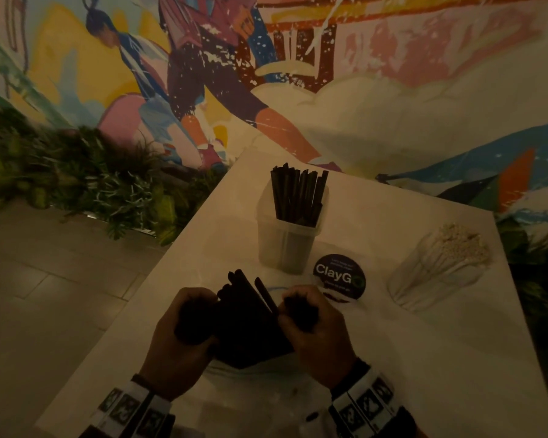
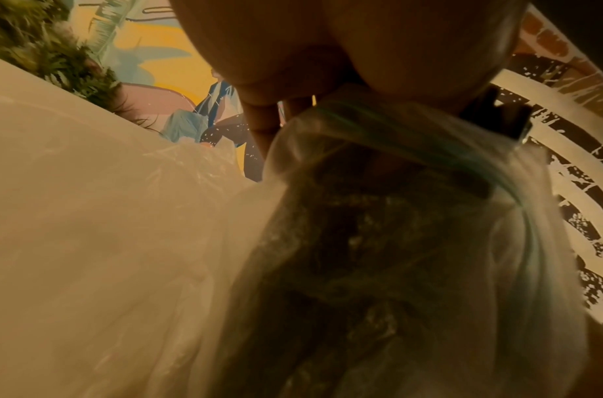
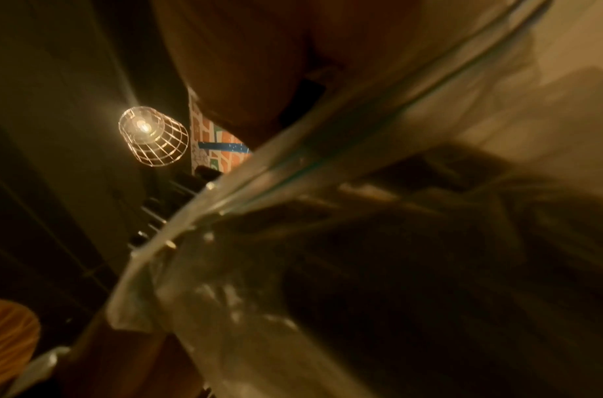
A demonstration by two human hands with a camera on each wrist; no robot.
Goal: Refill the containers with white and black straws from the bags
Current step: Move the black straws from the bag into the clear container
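Observation:
A clear zip bag of black straws (image 1: pixel 250 327) stands at the near middle of the white table (image 1: pixel 393 374), with several straw tips poking out of its top. My left hand (image 1: pixel 196 311) grips the bag's left side and my right hand (image 1: pixel 301 311) grips its right side, fingers curled. The left wrist view shows fingers (image 2: pixel 262 121) over the bag (image 2: pixel 378 242) with its blue-green zip strip. In the right wrist view the bag (image 3: pixel 361 269) fills the frame under the palm. Behind stands a clear container of black straws (image 1: pixel 290 235). A clear container of white straws (image 1: pixel 437 267) is at the right.
A round dark "ClayGo" sticker (image 1: pixel 339 276) lies on the table between the two containers. Green plants (image 1: pixel 76 184) line the floor left of the table, under a painted mural wall. The table's left edge runs diagonally over the tiled floor. A caged lamp (image 3: pixel 149 140) hangs overhead.

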